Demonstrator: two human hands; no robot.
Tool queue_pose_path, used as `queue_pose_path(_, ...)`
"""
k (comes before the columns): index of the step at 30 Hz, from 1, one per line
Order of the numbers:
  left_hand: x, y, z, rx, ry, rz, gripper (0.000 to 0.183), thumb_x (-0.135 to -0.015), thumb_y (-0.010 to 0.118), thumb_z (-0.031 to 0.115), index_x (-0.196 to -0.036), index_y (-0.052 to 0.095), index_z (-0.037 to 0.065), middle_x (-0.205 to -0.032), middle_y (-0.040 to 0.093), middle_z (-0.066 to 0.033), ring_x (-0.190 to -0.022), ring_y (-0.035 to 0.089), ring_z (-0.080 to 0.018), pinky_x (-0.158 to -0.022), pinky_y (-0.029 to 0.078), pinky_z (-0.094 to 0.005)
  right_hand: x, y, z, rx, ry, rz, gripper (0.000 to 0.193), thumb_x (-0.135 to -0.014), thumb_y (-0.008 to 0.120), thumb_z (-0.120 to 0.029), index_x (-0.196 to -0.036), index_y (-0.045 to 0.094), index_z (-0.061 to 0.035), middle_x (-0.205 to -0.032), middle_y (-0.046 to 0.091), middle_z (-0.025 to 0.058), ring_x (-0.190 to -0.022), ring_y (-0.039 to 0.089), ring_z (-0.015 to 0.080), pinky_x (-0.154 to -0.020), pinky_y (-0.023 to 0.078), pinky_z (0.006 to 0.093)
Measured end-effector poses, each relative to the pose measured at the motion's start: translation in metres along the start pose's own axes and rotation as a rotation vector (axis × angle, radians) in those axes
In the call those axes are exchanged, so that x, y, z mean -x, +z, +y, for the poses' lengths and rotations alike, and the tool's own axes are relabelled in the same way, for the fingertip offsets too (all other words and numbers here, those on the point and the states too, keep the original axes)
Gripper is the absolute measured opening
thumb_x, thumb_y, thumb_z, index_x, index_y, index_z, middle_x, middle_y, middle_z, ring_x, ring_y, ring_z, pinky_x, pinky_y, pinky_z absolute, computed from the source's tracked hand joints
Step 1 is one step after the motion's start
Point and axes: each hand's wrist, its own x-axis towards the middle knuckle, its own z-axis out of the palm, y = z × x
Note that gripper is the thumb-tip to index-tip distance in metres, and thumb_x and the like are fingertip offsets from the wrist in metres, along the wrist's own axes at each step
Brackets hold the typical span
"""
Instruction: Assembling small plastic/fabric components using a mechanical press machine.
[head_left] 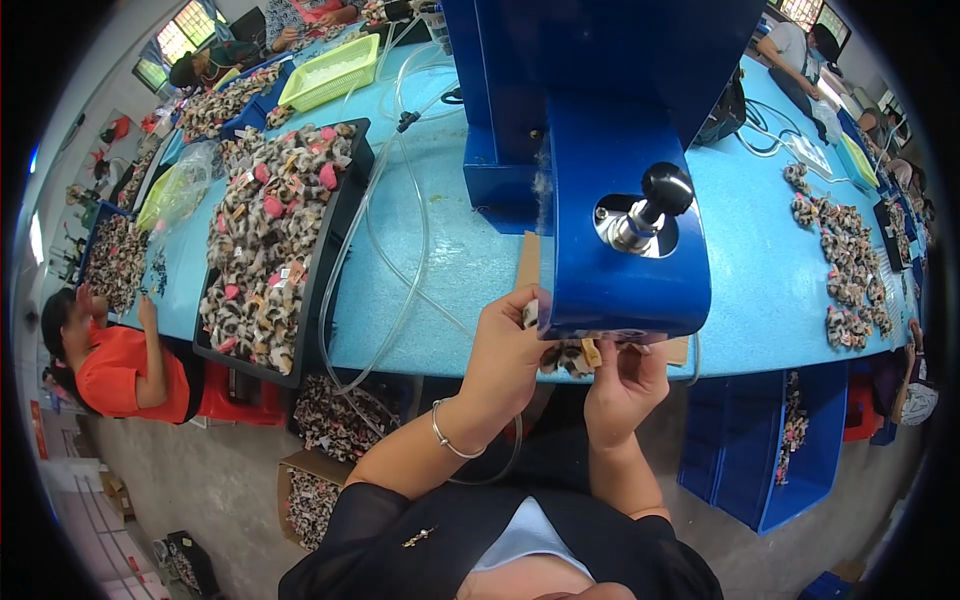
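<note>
A small fluffy plush piece [568,361], patched brown, black and white with a tan tab, is under the head of a blue bench machine [625,290] at the table's front edge. My left hand [503,345], with a bracelet at its wrist, grips the plush from the left; the machine head hides some of its fingertips. From the right, my right hand [627,388] pinches the plush between thumb and fingers beside the tan tab. A black ball knob [667,189] on a metal shaft sticks out of the machine's front.
A black tray [318,295] heaped with similar plush pieces stands to the left, clear hoses [412,240] beside it. More plush pieces [845,265] lie at right. Below the table are a blue bin [765,450] and a cardboard box [300,500]. A person in red [130,370] sits at left.
</note>
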Motion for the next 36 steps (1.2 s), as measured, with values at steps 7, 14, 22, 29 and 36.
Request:
queue_pose_path(7,0.0,0.002,0.002,0.066,0.052,0.031,0.013,-0.092,0.069,0.004,-0.102,0.064,-0.003,-0.092,0.07,-0.0059,-0.078,0.069,-0.0097,-0.071,0.056,-0.022,-0.004,0.007,0.003,-0.032,-0.073,-0.019,0.031,-0.088,0.065,0.014,-0.117,0.061,0.0048,-0.108,0.063,0.0073,-0.089,0.058,0.0117,-0.079,0.047,0.0241)
queue_pose_path(14,0.002,0.0,0.002,0.079,0.109,-0.008,0.015,-0.091,0.068,0.003,-0.104,0.063,-0.004,-0.096,0.071,-0.0084,-0.085,0.069,-0.0117,-0.079,0.056,-0.025,-0.005,0.009,0.003,-0.07,-0.102,-0.036,0.03,-0.085,0.067,0.014,-0.113,0.062,0.0052,-0.105,0.063,0.0087,-0.09,0.06,0.0143,-0.079,0.048,0.0258)
queue_pose_path(22,0.011,0.001,0.004,0.098,0.125,-0.006,0.019,-0.09,0.068,0.0,-0.108,0.064,-0.004,-0.101,0.071,-0.0095,-0.09,0.069,-0.0132,-0.082,0.057,-0.0263,-0.007,0.013,-0.005,-0.049,-0.127,-0.045,0.026,-0.084,0.07,0.014,-0.107,0.064,0.0051,-0.099,0.065,0.0093,-0.086,0.061,0.0156,-0.077,0.048,0.0254)
queue_pose_path(29,0.016,-0.002,0.009,-0.012,0.043,0.003,0.026,-0.089,0.069,-0.002,-0.113,0.062,-0.002,-0.105,0.07,-0.009,-0.092,0.069,-0.0138,-0.082,0.057,-0.0266,-0.004,0.007,-0.004,0.049,-0.077,-0.082,0.027,-0.082,0.075,0.007,-0.107,0.064,0.0042,-0.102,0.064,0.0112,-0.082,0.061,0.0193,-0.076,0.049,0.029)
queue_pose_path(36,0.026,-0.001,-0.029,-0.148,-0.077,0.106,0.023,-0.089,0.072,0.001,-0.104,0.054,0.003,-0.105,0.068,-0.0076,-0.09,0.068,-0.0135,-0.079,0.055,-0.0254,0.018,-0.039,-0.016,0.451,0.032,-0.277,0.051,-0.076,0.085,-0.02,-0.114,0.058,0.0003,-0.085,0.063,0.0121,-0.065,0.061,0.0238,-0.06,0.052,0.0341)
